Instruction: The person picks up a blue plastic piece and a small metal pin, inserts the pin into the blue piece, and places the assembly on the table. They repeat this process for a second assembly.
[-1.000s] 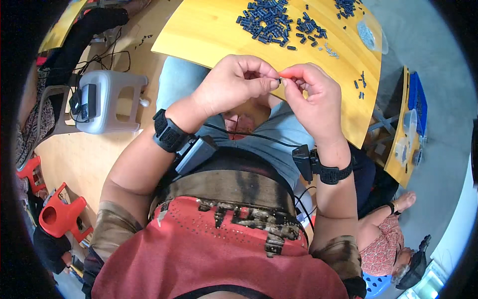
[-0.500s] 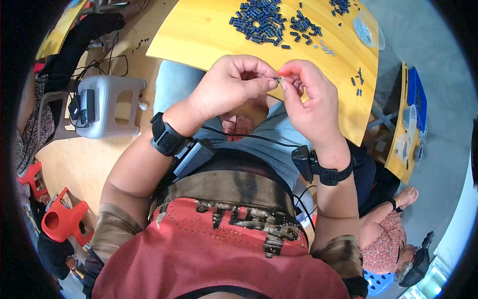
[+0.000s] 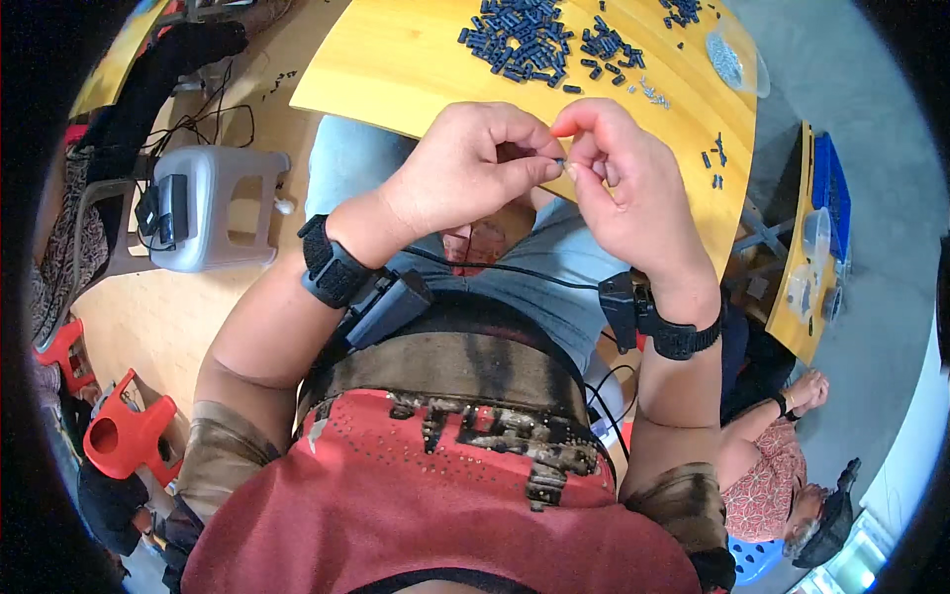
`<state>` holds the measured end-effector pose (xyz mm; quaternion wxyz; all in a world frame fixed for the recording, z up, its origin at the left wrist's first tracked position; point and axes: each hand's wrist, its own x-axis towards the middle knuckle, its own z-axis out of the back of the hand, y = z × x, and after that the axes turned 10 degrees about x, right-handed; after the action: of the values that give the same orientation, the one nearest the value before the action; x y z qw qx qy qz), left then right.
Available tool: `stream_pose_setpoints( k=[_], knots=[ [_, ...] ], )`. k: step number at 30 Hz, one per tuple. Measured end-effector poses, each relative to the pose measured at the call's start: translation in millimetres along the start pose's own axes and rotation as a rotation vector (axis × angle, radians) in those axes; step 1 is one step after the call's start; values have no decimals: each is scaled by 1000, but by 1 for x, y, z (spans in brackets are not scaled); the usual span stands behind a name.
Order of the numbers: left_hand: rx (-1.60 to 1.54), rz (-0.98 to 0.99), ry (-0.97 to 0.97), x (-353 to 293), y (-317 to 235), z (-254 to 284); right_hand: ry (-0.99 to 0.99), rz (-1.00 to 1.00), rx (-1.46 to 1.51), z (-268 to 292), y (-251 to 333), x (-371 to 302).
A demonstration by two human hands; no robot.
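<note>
Over the near edge of the yellow table [image 3: 396, 84], my two hands meet fingertip to fingertip. My left hand [image 3: 470, 163] is closed, its thumb and forefinger pinching a tiny dark piece [image 3: 561, 162] that the fingers mostly hide. My right hand [image 3: 638, 183] has its thumb and fingers bent together right beside that piece; what they hold, if anything, is too small to make out. Beyond the hands lies a large pile of short black cylindrical parts [image 3: 515, 42], with a smaller group of black parts [image 3: 609, 48] to its right.
Small silver screws [image 3: 653, 95] lie near the black parts, and a clear tray [image 3: 725, 59] holds more. A few dark pieces [image 3: 714, 158] rest near the table's right edge. A grey stool [image 3: 193, 213] stands left; another person's hands [image 3: 809, 389] show at right.
My right hand has shifted slightly right, its forefinger lifted away from the thumb. The left hand keeps its pinch, moved a little to the right.
</note>
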<state>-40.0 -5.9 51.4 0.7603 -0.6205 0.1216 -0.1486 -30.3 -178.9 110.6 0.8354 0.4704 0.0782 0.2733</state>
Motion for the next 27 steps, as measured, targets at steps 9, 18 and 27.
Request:
stream_pose_setpoints(
  k=[9, 18, 27],
  knots=[
    [231, -106, -113, 2, -1, 2, -11, 55, 2, -2, -6, 7],
    [131, -114, -134, 0, 1, 0, -54, 22, 71, 0, -8, 5],
    [-38, -4, -105, 0, 1, 3, -183, -4, 285, -9, -22, 4]
  ],
)
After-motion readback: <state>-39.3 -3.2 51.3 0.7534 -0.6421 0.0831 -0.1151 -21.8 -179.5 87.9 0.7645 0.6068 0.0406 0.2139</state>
